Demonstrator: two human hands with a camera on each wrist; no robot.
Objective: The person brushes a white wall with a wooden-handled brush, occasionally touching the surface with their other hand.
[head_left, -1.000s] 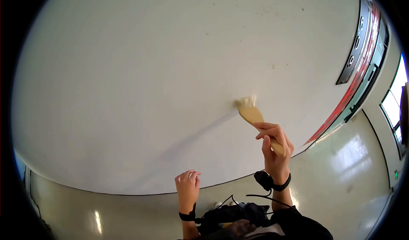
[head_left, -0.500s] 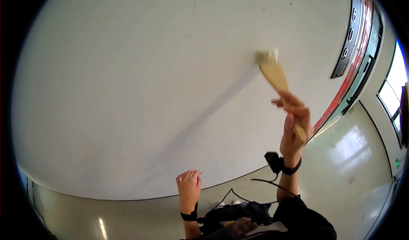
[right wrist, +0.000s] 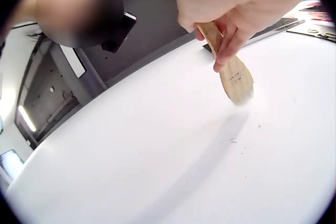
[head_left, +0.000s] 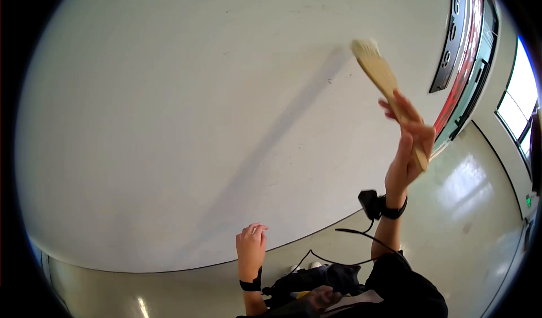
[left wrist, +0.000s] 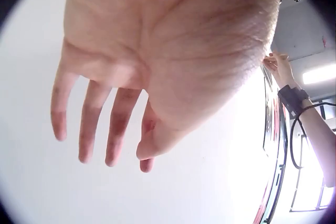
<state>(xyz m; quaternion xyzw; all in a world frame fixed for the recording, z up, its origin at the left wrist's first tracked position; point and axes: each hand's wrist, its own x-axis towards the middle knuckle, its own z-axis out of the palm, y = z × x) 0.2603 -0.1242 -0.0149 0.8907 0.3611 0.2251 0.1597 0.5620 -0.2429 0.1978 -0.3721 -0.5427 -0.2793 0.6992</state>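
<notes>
My right hand point(head_left: 402, 163) grips the wooden handle of a flat brush point(head_left: 379, 72) with short pale bristles. The bristle end points up at a large white wall point(head_left: 169, 120), and a long shadow trails from it down to the left. In the right wrist view the brush point(right wrist: 237, 79) bears small dark print on its wood, with the bristles close to the wall beside some dark specks. Low in front of the wall hovers my left hand point(head_left: 250, 251), holding nothing. The left wrist view shows its palm point(left wrist: 173, 50) with fingers loosely extended.
Small dark marks point(head_left: 329, 81) dot the wall. A dark number sign point(head_left: 447, 41) and a red strip point(head_left: 451, 112) border it on the right. Shiny floor point(head_left: 451, 216) runs below, with a window point(head_left: 511, 84) at far right. A black cable point(head_left: 333, 262) links the wrist cameras.
My right hand has carried the brush up and to the right across the wall, and its shadow has followed. The left hand has stayed nearly still. The head view has shifted slightly.
</notes>
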